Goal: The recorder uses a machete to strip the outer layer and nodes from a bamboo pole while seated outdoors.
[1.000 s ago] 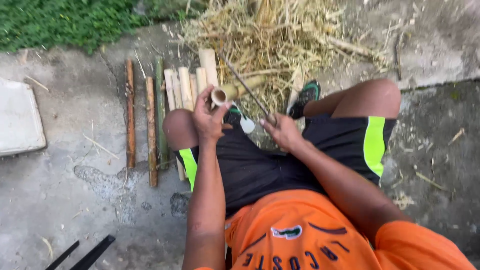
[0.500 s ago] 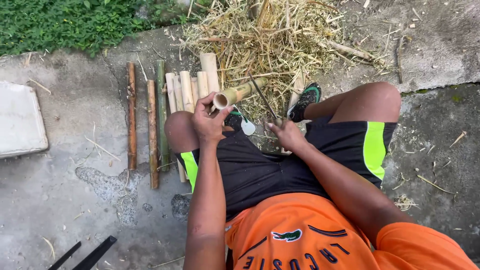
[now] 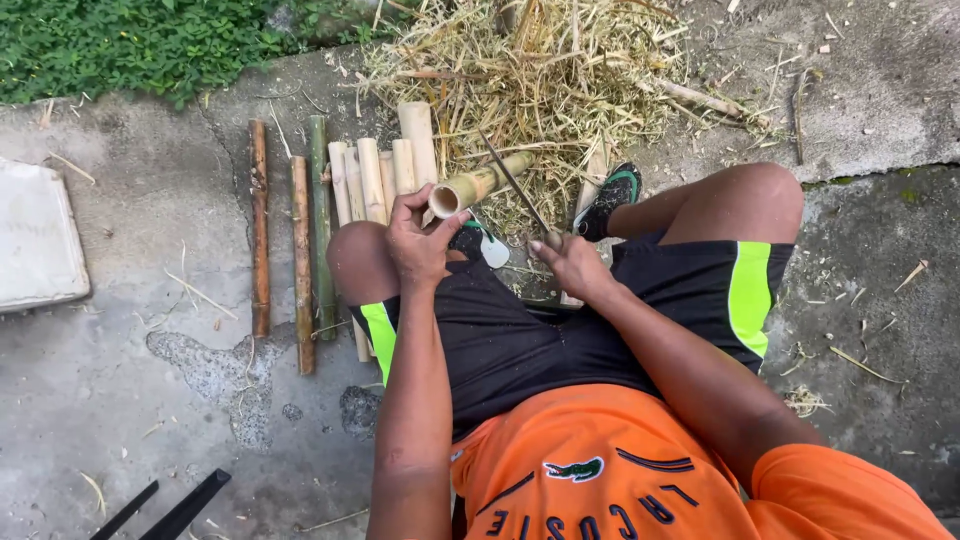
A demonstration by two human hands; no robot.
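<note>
Cracked concrete ground carries, near its left edge, a pale slab, then bamboo sticks lying in a row. I see my left hand closed around the bamboo tube, just above the knee. My right hand grips the thin blade, which touches the tube; short, steady strokes away from the fingers seem best.

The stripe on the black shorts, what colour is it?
Bright neon yellow-green stripe, running down the side of the black shorts; seen in the head view.

Cut bamboo lengths lie side by side on the concrete floor, left of the straw pile; a slab, seemingly stone, sits farther left.
</note>
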